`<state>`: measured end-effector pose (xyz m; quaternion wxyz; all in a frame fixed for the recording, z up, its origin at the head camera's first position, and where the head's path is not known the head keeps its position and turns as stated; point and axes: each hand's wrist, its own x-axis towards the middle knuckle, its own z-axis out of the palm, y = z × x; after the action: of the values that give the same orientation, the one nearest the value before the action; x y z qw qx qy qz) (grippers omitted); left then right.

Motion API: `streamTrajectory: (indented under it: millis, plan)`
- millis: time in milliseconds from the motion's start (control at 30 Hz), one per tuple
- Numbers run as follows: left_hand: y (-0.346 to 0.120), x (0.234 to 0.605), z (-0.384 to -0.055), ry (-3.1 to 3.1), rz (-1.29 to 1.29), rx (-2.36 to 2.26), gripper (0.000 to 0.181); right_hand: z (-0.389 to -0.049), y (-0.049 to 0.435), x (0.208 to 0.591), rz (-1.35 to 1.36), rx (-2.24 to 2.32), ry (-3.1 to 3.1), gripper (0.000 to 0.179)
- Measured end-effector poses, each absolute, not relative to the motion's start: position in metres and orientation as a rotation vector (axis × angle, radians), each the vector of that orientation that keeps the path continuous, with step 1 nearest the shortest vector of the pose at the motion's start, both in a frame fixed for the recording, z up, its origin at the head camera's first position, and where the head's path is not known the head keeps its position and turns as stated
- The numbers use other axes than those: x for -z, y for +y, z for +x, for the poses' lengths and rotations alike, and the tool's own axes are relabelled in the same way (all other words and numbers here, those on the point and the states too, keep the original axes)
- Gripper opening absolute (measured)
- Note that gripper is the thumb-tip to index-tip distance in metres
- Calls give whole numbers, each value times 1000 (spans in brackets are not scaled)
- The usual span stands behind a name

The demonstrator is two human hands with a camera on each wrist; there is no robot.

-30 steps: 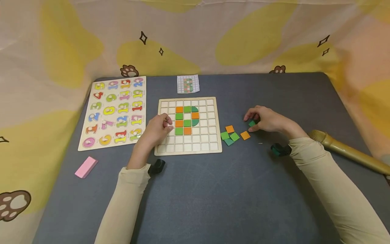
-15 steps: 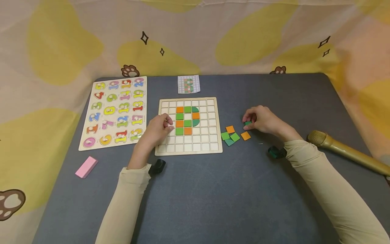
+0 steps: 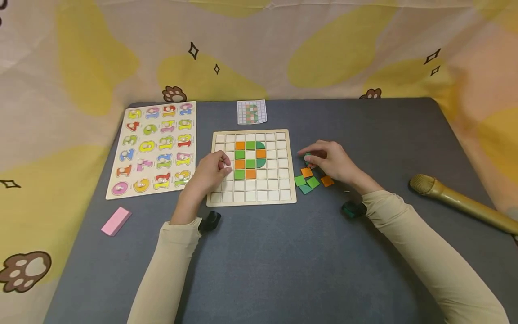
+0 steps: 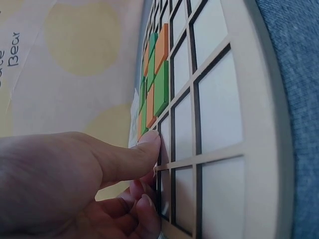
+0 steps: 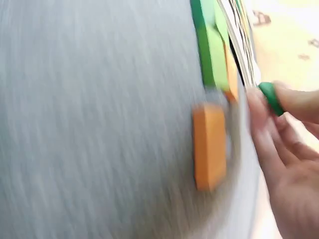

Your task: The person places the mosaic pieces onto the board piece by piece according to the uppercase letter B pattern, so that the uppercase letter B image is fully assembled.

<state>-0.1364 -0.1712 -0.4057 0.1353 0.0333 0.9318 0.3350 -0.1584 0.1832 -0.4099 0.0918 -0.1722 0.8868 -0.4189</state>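
A dark green tile (image 5: 270, 97) is pinched between the thumb and fingers of my right hand (image 3: 329, 160), just right of the wooden grid board (image 3: 252, 204). In the head view, fingers partly cover that tile, so its full outline is hidden. My left hand (image 3: 209, 173) rests at the board's left side with fingers loosely curled. Its thumb (image 4: 130, 160) lies against the grid, with nothing visible in its grasp. Orange, light green and dark green tiles fill several cells, among them an orange tile (image 3: 251, 174) and a rounded dark green tile (image 3: 261, 163).
Loose tiles lie right of the board, including a light green tile (image 3: 313, 182) and an orange tile (image 3: 327, 181). A pattern card (image 3: 252, 112) sits behind it. A number puzzle (image 3: 151, 153) and pink block (image 3: 116, 221) are left; a gold microphone (image 3: 461, 202) is right.
My right hand has picked the dark green tile off the table and carried it left toward the board, above the loose tiles. The left hand has stayed in place.
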Motion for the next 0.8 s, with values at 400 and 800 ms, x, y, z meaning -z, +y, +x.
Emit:
streamTrajectory:
  millis: [400, 800]
  plan:
    - [-171, 406, -136, 2707, 108, -963, 12, -150, 132, 415, -313, 1482, 2561, 12]
    - [-171, 406, -137, 2703, 103, -969, 12, -144, 83, 422, -348, 1406, 2593, 8]
